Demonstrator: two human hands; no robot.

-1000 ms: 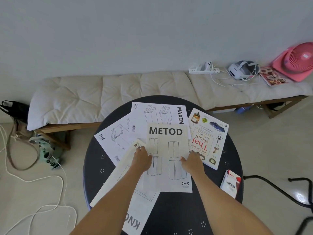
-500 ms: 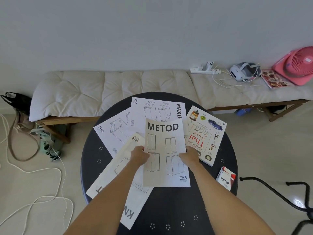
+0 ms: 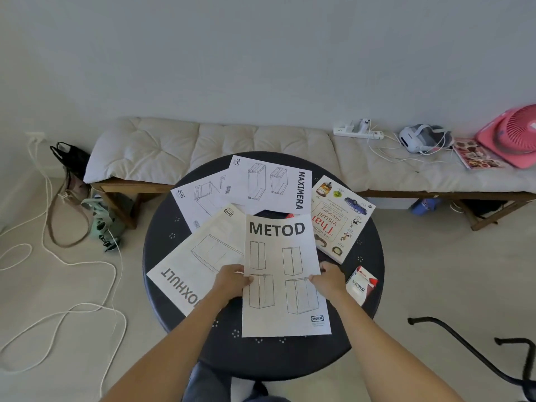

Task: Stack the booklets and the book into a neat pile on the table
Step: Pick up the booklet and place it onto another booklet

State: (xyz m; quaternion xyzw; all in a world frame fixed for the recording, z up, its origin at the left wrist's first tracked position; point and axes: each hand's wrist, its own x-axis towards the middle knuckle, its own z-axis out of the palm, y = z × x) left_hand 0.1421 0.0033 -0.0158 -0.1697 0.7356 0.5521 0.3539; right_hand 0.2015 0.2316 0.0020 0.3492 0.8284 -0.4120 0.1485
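The METOD booklet (image 3: pixel 282 274) has come toward the person over the last second, away from the spread of papers, so it now sits clear of the MAXIMERA booklet (image 3: pixel 271 184) that it overlapped before. The left hand (image 3: pixel 232 281) pinches its left edge and the right hand (image 3: pixel 329 280) its right edge; whether it is lifted or sliding on the table (image 3: pixel 162 248) cannot be told. This looks like the start of a pile base.

Left of the left hand lies the KNOXHULT booklet (image 3: pixel 200 256), partly under the held one; beyond it, a fourth booklet (image 3: pixel 203 198). Beyond the right hand lies the Thai book (image 3: pixel 339 219). A small carton (image 3: pixel 361 284) just beside the right hand crowds that side.
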